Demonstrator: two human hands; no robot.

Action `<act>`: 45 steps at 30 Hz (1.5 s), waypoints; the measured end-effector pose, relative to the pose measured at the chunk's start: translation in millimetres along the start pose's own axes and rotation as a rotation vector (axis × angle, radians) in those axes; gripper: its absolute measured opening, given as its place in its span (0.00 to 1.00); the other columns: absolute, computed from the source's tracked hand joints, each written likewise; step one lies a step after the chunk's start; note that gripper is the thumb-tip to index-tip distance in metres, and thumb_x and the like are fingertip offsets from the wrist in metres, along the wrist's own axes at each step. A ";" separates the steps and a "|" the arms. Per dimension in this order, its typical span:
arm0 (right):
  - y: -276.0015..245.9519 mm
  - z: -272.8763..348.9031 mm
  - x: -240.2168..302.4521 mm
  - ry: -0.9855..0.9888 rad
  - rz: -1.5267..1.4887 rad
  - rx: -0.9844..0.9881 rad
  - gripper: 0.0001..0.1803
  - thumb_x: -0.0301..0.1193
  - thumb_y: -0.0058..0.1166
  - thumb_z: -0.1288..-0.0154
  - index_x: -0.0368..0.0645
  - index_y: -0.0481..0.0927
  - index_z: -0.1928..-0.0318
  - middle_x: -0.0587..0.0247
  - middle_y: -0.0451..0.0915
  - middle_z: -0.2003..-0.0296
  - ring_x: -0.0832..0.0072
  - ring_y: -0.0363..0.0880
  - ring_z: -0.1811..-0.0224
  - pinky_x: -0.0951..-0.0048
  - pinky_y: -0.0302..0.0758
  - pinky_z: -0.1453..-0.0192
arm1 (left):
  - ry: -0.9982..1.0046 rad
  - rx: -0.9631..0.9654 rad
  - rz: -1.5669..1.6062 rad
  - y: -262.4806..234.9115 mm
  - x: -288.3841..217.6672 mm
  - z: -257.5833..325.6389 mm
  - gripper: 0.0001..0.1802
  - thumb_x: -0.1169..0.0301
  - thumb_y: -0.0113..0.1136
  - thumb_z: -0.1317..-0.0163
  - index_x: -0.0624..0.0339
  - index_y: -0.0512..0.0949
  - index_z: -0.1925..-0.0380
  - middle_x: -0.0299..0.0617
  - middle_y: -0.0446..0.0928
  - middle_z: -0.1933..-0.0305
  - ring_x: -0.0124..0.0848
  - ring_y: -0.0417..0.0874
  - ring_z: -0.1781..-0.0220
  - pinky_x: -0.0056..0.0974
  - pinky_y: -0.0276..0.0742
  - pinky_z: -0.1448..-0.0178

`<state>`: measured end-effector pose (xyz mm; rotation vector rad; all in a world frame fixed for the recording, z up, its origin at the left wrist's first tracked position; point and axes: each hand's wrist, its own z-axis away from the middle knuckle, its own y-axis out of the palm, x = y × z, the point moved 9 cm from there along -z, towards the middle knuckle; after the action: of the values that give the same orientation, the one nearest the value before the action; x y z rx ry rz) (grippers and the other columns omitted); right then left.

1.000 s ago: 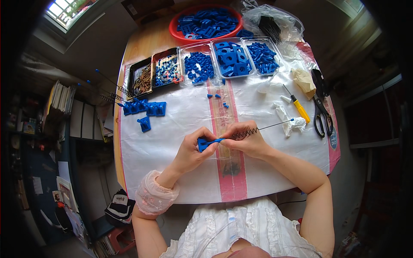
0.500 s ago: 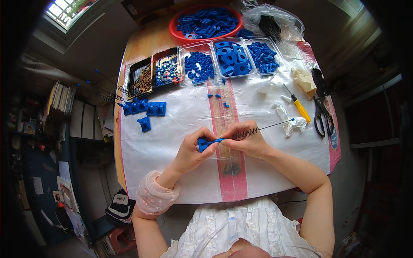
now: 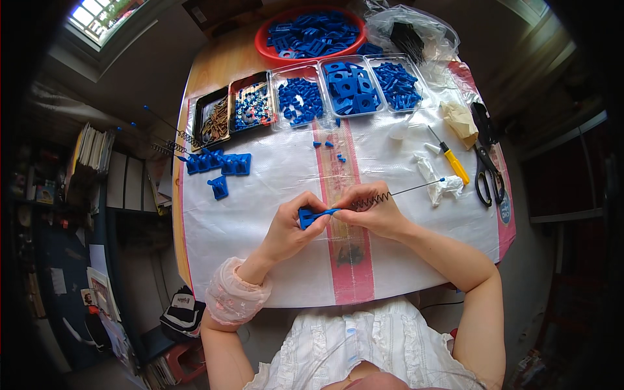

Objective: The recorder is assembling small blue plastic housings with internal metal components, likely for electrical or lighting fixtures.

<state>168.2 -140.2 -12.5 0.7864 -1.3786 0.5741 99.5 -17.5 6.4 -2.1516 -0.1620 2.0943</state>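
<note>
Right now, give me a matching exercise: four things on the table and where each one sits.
Things:
1. red bowl
2. scissors
3. yellow-handled screwdriver
4. blue plastic part

Places:
A. in the left hand
B. far edge of the table, full of blue parts
C. right edge of the sheet
D. just left of the scissors

Pairs: 1-B, 2-C, 3-D, 4-A

Round wooden table (image 3: 195, 84) under a white plastic sheet (image 3: 260, 227) with a red stripe; daylight from a skylight window (image 3: 97, 16) upper left, second bright window patch (image 3: 536, 8) upper right. Dim room around the table. Left: shelf with stacked books and papers (image 3: 91, 149), dark floor (image 3: 45, 260) cluttered with papers, a shoe (image 3: 182, 312) and red stool (image 3: 179, 361) lower left
</note>
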 end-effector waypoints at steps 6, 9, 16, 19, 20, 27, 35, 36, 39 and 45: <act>-0.4 0.2 -0.9 0.005 0.013 0.002 0.04 0.19 0.66 0.43 0.34 0.85 0.66 0.66 0.83 0.69 0.85 0.79 0.67 0.82 0.73 0.64 | -0.006 -0.001 -0.004 -0.1 0.9 0.2 0.07 0.74 0.64 0.37 0.65 0.76 0.65 0.33 0.75 0.72 0.17 0.71 0.71 0.26 0.68 0.67; 0.5 0.3 0.4 0.013 -0.003 0.002 0.04 0.19 0.66 0.43 0.34 0.85 0.66 0.66 0.83 0.69 0.85 0.78 0.68 0.82 0.72 0.64 | 0.002 -0.001 -0.009 -0.2 0.5 -0.1 0.07 0.74 0.64 0.37 0.64 0.76 0.65 0.33 0.75 0.72 0.17 0.71 0.71 0.26 0.68 0.67; 0.5 0.2 1.4 -0.003 0.016 -0.004 0.04 0.20 0.66 0.43 0.34 0.86 0.66 0.68 0.83 0.70 0.86 0.78 0.68 0.83 0.72 0.65 | -0.005 -0.010 0.009 -1.1 0.3 0.1 0.06 0.74 0.63 0.37 0.64 0.76 0.66 0.33 0.75 0.72 0.17 0.71 0.71 0.26 0.68 0.67; -0.1 -0.1 0.4 -0.019 0.019 -0.005 0.04 0.21 0.66 0.42 0.35 0.86 0.65 0.69 0.83 0.71 0.88 0.78 0.68 0.84 0.73 0.65 | 0.003 -0.007 0.012 -0.6 0.4 -0.1 0.06 0.74 0.64 0.37 0.64 0.76 0.66 0.33 0.75 0.72 0.17 0.71 0.70 0.26 0.68 0.67; -0.1 0.1 -0.1 -0.004 0.014 -0.004 0.04 0.20 0.66 0.43 0.34 0.86 0.66 0.67 0.83 0.70 0.86 0.78 0.67 0.83 0.73 0.64 | -0.001 -0.007 0.015 -0.5 0.3 -0.1 0.06 0.74 0.64 0.37 0.64 0.76 0.66 0.33 0.75 0.72 0.17 0.71 0.70 0.26 0.68 0.67; 0.5 0.7 3.3 0.016 0.011 0.000 0.04 0.19 0.65 0.43 0.34 0.85 0.66 0.65 0.84 0.69 0.84 0.79 0.66 0.82 0.74 0.62 | 0.005 0.005 0.030 0.9 0.4 0.0 0.05 0.76 0.63 0.37 0.62 0.76 0.66 0.28 0.71 0.70 0.14 0.68 0.71 0.23 0.63 0.69; 0.2 1.1 0.3 0.009 -0.001 0.001 0.04 0.19 0.65 0.43 0.34 0.85 0.66 0.65 0.83 0.68 0.84 0.79 0.66 0.82 0.74 0.61 | -0.001 0.002 0.036 1.4 -2.2 0.2 0.05 0.76 0.63 0.37 0.62 0.75 0.66 0.28 0.72 0.70 0.14 0.68 0.71 0.23 0.63 0.68; 0.3 1.1 0.3 0.006 -0.007 0.002 0.04 0.19 0.65 0.43 0.34 0.85 0.66 0.65 0.83 0.67 0.84 0.79 0.66 0.82 0.74 0.61 | 0.001 0.003 0.037 1.4 -2.3 0.3 0.05 0.76 0.63 0.37 0.62 0.75 0.66 0.28 0.72 0.70 0.14 0.68 0.70 0.23 0.63 0.68; 0.9 1.1 -0.8 0.014 -0.019 0.007 0.04 0.19 0.65 0.42 0.34 0.84 0.65 0.65 0.83 0.67 0.84 0.79 0.65 0.82 0.75 0.61 | 0.006 0.000 0.033 1.4 -1.0 0.3 0.05 0.76 0.63 0.37 0.62 0.75 0.65 0.28 0.72 0.70 0.14 0.68 0.70 0.23 0.64 0.68; 0.6 0.6 -4.1 0.014 -0.024 0.005 0.04 0.18 0.65 0.42 0.34 0.84 0.65 0.66 0.84 0.67 0.85 0.80 0.65 0.83 0.76 0.60 | -0.022 -0.009 0.035 0.3 1.2 0.8 0.05 0.75 0.63 0.37 0.64 0.76 0.66 0.33 0.76 0.71 0.17 0.71 0.69 0.26 0.69 0.65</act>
<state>166.8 -139.9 -16.5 0.8007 -1.3539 0.5627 98.7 -17.6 5.1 -2.1519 -0.1372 2.1408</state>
